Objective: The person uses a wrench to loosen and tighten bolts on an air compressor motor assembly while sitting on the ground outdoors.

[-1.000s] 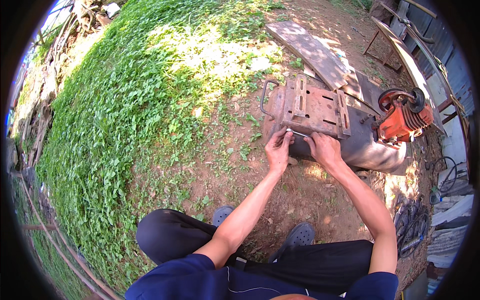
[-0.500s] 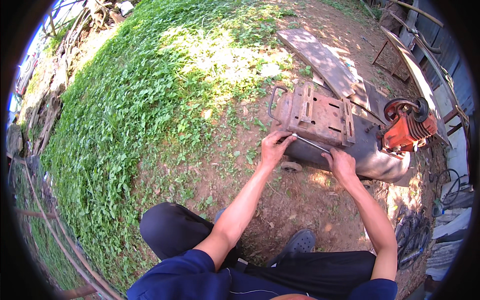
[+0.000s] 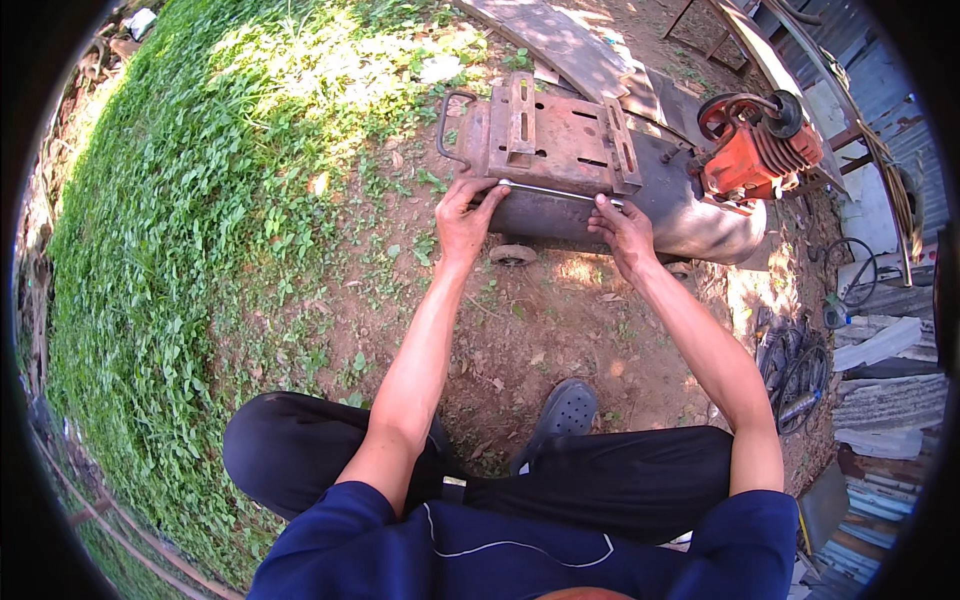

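Squatting on bare dirt, the person grips a thin metal rod [image 3: 560,191]: left hand [image 3: 462,215] clamped on one end, right hand [image 3: 622,228] on the other. It lies along the near edge of the rusty mounting plate [image 3: 555,138] atop the grey tank [image 3: 690,215]; the orange compressor pump [image 3: 752,152] sits beyond.

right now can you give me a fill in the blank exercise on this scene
Both hands hold a thin metal ____ against the rusty metal plate.
The left hand grips its ____ end.
The orange engine sits at the grey tank's ____ end.
The green grass lies to the person's ____.

Missing words: rod; left; right; left
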`<action>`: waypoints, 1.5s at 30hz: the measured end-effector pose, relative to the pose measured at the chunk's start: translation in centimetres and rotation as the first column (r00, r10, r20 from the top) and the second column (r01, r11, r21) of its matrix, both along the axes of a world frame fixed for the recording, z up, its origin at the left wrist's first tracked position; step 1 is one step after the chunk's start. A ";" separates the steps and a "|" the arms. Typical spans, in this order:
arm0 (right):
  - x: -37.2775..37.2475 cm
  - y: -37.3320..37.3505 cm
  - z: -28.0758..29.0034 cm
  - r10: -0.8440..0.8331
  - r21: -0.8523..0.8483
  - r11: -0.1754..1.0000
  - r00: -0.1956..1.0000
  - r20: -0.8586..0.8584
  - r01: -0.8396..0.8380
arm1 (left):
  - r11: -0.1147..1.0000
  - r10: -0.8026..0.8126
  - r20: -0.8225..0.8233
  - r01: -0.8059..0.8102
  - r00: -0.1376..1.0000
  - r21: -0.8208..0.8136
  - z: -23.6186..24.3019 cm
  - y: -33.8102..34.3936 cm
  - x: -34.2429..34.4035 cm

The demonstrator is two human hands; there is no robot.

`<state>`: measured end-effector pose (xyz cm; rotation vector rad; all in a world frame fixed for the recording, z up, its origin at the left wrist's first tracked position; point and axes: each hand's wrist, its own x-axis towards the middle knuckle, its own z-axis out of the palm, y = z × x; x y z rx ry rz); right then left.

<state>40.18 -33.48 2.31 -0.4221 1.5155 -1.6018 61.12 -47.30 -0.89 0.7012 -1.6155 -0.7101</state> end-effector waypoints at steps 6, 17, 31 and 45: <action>2.1 0.0 0.8 -0.150 -0.102 0.981 0.981 0.122 0.163 | 0.997 -0.012 0.002 0.012 1.000 0.078 0.0 0.4 0.1; 2.7 -2.0 1.0 -0.250 0.020 0.968 0.964 0.095 0.249 | 0.982 -0.065 -0.025 0.068 0.998 0.175 0.5 1.3 0.0; 5.4 -3.4 -1.3 -0.423 -0.107 0.865 0.827 0.370 0.490 | 0.934 -0.048 -0.030 0.056 0.998 0.353 1.7 1.7 -0.4; 5.1 -2.8 -0.4 -0.279 -0.057 0.942 0.867 0.414 0.330 | 0.855 0.054 0.056 -0.075 0.997 0.514 4.0 2.8 -1.2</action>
